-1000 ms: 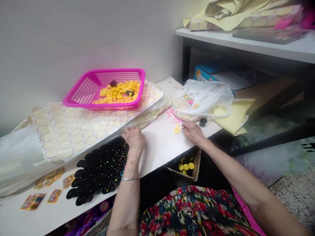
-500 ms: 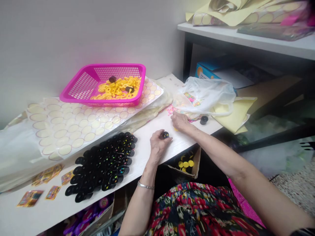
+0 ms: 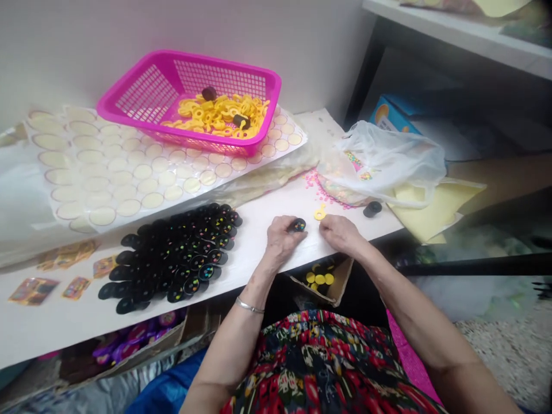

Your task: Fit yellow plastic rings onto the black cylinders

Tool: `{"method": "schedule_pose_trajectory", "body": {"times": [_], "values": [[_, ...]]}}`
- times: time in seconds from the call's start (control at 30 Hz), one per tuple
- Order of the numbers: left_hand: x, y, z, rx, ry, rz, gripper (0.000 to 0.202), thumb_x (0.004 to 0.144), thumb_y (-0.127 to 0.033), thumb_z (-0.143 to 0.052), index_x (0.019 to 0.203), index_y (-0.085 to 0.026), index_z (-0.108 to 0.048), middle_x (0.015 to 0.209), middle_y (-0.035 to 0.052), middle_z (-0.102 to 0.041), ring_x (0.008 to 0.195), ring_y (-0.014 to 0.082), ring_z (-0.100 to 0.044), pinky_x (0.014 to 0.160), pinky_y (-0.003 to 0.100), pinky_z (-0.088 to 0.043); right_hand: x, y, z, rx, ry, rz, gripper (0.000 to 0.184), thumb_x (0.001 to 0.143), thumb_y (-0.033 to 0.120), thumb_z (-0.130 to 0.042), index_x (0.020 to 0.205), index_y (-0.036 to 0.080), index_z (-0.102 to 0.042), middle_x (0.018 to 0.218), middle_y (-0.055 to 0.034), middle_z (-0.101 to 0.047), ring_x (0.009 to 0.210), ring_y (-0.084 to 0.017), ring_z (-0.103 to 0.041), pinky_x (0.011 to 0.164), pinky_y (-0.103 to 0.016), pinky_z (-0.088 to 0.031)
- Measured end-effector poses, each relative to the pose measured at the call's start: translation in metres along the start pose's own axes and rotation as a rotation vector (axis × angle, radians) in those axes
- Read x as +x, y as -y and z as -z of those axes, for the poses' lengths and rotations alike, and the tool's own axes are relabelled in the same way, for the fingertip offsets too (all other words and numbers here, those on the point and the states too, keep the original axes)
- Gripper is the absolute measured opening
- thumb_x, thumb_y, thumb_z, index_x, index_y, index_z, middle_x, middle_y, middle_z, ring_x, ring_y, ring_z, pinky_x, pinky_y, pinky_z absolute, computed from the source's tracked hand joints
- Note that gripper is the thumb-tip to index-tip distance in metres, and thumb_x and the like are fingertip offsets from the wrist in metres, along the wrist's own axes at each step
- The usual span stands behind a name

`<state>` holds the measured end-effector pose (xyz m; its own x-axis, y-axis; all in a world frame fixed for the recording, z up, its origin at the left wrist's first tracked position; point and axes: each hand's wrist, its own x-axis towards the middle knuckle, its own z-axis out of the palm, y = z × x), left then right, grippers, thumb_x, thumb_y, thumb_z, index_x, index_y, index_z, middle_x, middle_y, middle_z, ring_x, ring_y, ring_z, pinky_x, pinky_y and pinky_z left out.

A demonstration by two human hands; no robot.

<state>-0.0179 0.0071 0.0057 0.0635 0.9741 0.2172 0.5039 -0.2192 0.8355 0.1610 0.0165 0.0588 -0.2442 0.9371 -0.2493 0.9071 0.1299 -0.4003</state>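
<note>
My left hand (image 3: 282, 237) is wrapped round a small black cup (image 3: 298, 225), its open top showing a few coloured beads. To its right, my right hand (image 3: 340, 233) is closed with its fingertips together; whatever they hold is too small or hidden. Just beyond those fingertips lies a yellow ring-shaped piece (image 3: 319, 213). Loose pink beads (image 3: 311, 181) are scattered on the white table (image 3: 254, 230) farther back. Several black cups (image 3: 172, 253), many with coloured bits inside, stand packed in a block left of my hands.
A pink basket (image 3: 129, 112) of yellow ring pieces sits on a sheet of round stickers (image 3: 142, 201). Right of the beads are a white plastic bag (image 3: 392, 155), another black cup (image 3: 372, 209) and yellow paper (image 3: 435, 207). A box of yellow discs (image 3: 319, 279) is below the table edge.
My right hand has drawn back from the pink beads toward the table's front edge, uncovering the yellow ring piece. My left hand keeps the black cup. The view has tilted down.
</note>
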Motion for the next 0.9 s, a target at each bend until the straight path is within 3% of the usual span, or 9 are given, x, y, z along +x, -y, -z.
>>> {"method": "schedule_pose_trajectory", "body": {"times": [0.2,0.3,0.5,0.63,0.73,0.9], "values": [[0.002,0.001,-0.002,0.015,0.022,-0.025,0.026,0.06,-0.023,-0.074,0.085,-0.022,-0.066,0.084,0.0001,-0.065,0.083,0.017,-0.054,0.077,0.031,-0.044,0.003,-0.014,-0.009,0.188,-0.143,-0.138,0.02,0.064,0.014,-0.053,0.069,0.017,-0.072,0.075,-0.0052,-0.07,0.076,-0.018,-0.062,0.069,-0.024,-0.042],[0.002,0.002,-0.002,0.031,0.027,-0.041,0.026,0.061,-0.023,-0.074,0.086,-0.022,-0.066,0.084,0.0,-0.065,0.083,0.0169,-0.054,0.077,0.031,-0.044,0.007,-0.019,-0.011,0.3,-0.183,-0.131,0.017,0.061,0.015,-0.055,0.065,0.016,-0.071,0.063,-0.0032,-0.068,0.068,-0.017,-0.061,0.065,-0.025,-0.042],[0.002,0.001,-0.003,0.036,0.032,-0.062,0.024,0.061,-0.024,-0.074,0.084,-0.021,-0.066,0.083,0.0001,-0.065,0.083,0.0172,-0.053,0.077,0.031,-0.044,0.001,-0.028,-0.019,0.411,-0.252,-0.008,0.016,0.067,0.022,-0.055,0.068,0.016,-0.069,0.065,-0.0023,-0.065,0.066,-0.016,-0.058,0.064,-0.026,-0.042],[0.002,0.0,-0.002,0.05,0.046,-0.069,0.023,0.062,-0.025,-0.073,0.083,-0.022,-0.066,0.082,0.0,-0.065,0.083,0.0175,-0.053,0.077,0.031,-0.044,-0.006,-0.026,-0.027,0.195,-0.327,0.101,0.013,0.071,0.019,-0.053,0.067,0.018,-0.066,0.072,-0.0033,-0.061,0.067,-0.015,-0.055,0.065,-0.027,-0.041],[0.002,0.0,-0.003,0.065,0.053,-0.066,0.022,0.063,-0.026,-0.073,0.083,-0.022,-0.066,0.081,0.0003,-0.065,0.082,0.0179,-0.053,0.076,0.031,-0.043,-0.008,-0.018,-0.028,0.123,-0.389,0.145,0.015,0.075,0.016,-0.049,0.068,0.018,-0.062,0.073,-0.0037,-0.057,0.067,-0.016,-0.054,0.064,-0.028,-0.04],[0.001,-0.002,-0.003,0.071,0.059,-0.105,0.019,0.067,-0.034,-0.07,0.08,-0.022,-0.064,0.075,-0.0001,-0.064,0.077,0.0169,-0.052,0.075,0.031,-0.041,-0.004,0.009,-0.018,0.32,-0.491,0.346,0.01,0.079,0.017,-0.05,0.072,0.019,-0.058,0.072,-0.002,-0.053,0.071,-0.015,-0.053,0.066,-0.027,-0.041]]}}
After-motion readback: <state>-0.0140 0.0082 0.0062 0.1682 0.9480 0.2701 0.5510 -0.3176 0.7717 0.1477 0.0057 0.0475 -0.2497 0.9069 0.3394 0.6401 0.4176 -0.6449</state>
